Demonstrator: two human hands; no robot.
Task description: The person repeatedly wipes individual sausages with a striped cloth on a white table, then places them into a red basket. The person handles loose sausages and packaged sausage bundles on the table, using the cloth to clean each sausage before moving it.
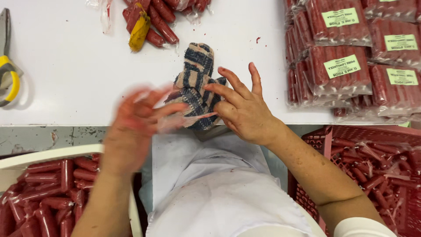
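1. The right hand (243, 109), centre of the frame, lies with fingers spread and uncurled, its fingertips resting on a crumpled cloth rag with dark blue and beige stripes (197, 83); it presses the rag and grips nothing.
2. The left hand (136, 123), left of centre, is blurred by motion. Its fingers seem pinched on a thin, clear plastic film strip (188, 119) that runs toward the rag's lower edge, though the blur hides exactly how it is clasped.
3. The rag sits on the white table (79, 74) at its near edge, just above the person's white apron (215, 193). It looks soft, light, limp and probably damp; any bunched fold would give a hold.
4. The film looks flimsy, slippery and easily torn, so a pinch at its end suits it best.
5. Top centre: loose red sausages in clear wrap (162, 17) with a yellow scrap among them.
6. Upper right: stacked sealed packs of red sausages with green labels (351, 57).
7. Lower right: a red plastic crate (377, 162) of sausages. Lower left: a white tub (39, 199) of sausages.
8. Far left edge: a tool with yellow grips (8, 66).
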